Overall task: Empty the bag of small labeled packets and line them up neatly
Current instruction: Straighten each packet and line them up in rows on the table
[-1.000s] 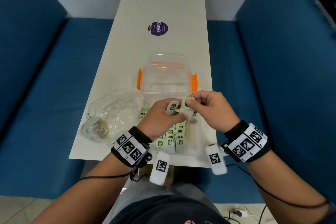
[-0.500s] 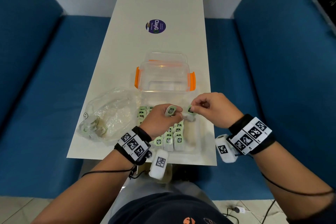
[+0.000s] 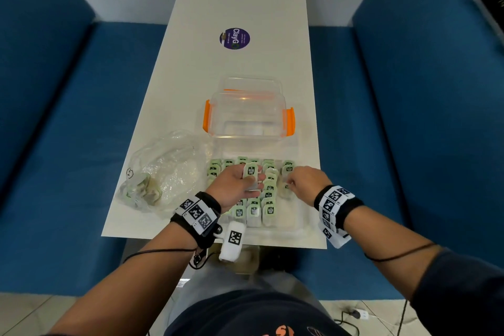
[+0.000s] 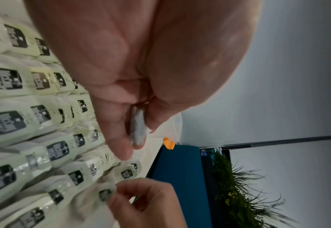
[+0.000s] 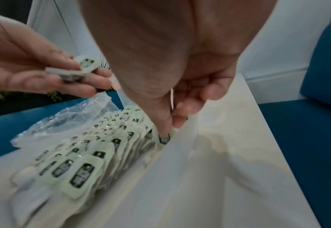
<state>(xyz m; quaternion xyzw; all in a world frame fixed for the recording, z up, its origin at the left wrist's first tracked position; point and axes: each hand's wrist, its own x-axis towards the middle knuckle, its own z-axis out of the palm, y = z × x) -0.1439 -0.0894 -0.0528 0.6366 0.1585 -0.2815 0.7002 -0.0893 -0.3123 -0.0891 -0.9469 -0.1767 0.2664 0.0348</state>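
The left hand (image 3: 236, 182) grips a few pale green labelled packets (image 3: 251, 171); the right hand (image 5: 172, 86) pinches one small green packet (image 5: 163, 138) — its placing visible only from the right wrist. The round purple sticker (image 3: 234, 38) reads "ClayG" — packet labels blur.

- The right hand (image 3: 305, 184) is coming apart from the left hand (image 3: 234, 185); a second ago the two were meeting over the rows, fingertips together on one packet.
- The right hand is dropping toward 5 o'clock, down to the rightmost column, now pinching a small packet (image 5: 163, 138) low against the lined-up packets (image 3: 268, 194).
- The left hand is sinking lower over the rows, now holding its own packets (image 3: 251, 172) alone, label up.
- The right wrist is turning, its white tag block swinging from the inner side to beneath the wrist, at 6 o'clock.
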